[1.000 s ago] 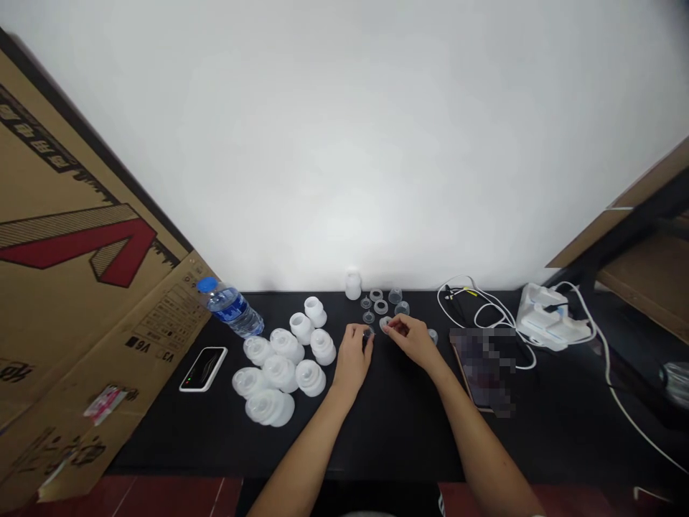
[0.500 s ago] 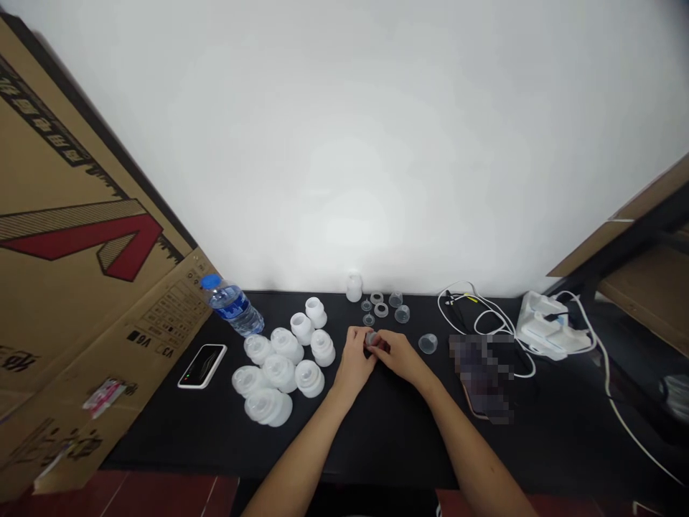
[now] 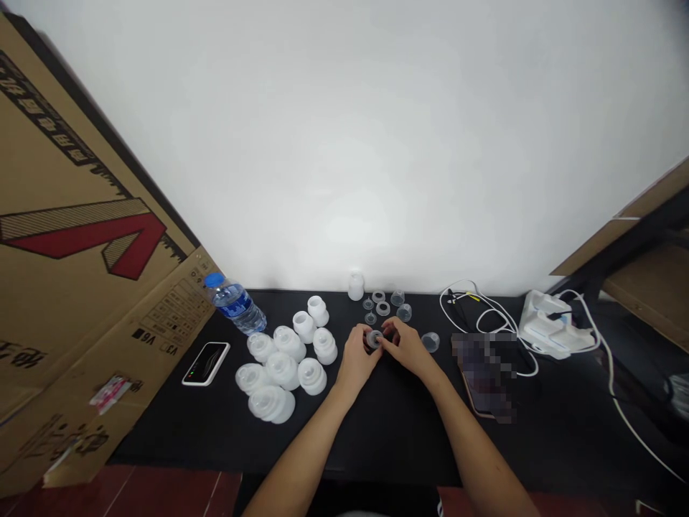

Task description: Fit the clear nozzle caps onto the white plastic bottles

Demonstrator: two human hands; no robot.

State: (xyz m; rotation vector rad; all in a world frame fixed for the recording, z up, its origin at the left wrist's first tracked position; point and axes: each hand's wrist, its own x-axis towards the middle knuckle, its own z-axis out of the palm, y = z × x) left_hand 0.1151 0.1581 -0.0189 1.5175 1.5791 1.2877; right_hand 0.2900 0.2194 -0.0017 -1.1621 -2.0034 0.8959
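Note:
My left hand and my right hand meet over the middle of the black table. Together their fingertips pinch a small clear ring-shaped part with a dark piece behind it. Just beyond them lie several small clear rings and caps and one white plastic piece by the wall. A single clear cap sits right of my right hand. Left of my left hand stands a cluster of several white plastic parts.
A water bottle lies at the back left. A phone lies beside a leaning cardboard box. A blurred flat device, white cables and a white charger unit are at the right.
My right hand came left from the loose clear caps and joined my left hand; both now hold the small clear part between them. The view shifted slightly.

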